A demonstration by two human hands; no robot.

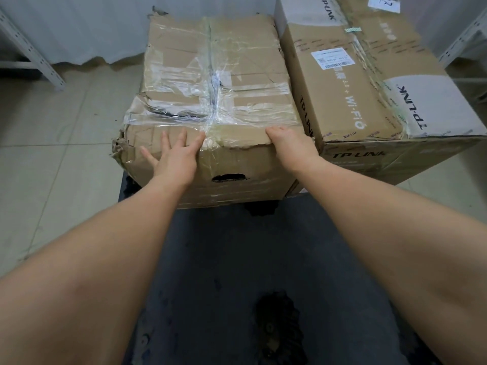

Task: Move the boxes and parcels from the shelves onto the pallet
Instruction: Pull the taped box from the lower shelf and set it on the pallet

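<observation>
While both hands rest on its near top edge, the battered cardboard box sits on the dark pallet, just beside a TP-LINK carton on its right. The left hand lies flat with fingers spread over the corner; the right hand curls over the torn rim, seemingly gripping it. Judging by the crushed corners, wrinkled tape and ripped flap, the board is soft and probably weak, and the glossy tape looks slippery. Its bulk suggests weight. A firmer hold would likely be low on the side walls or at the dark hand-hole, not the frayed edge. A shelf upright stands at left.
</observation>
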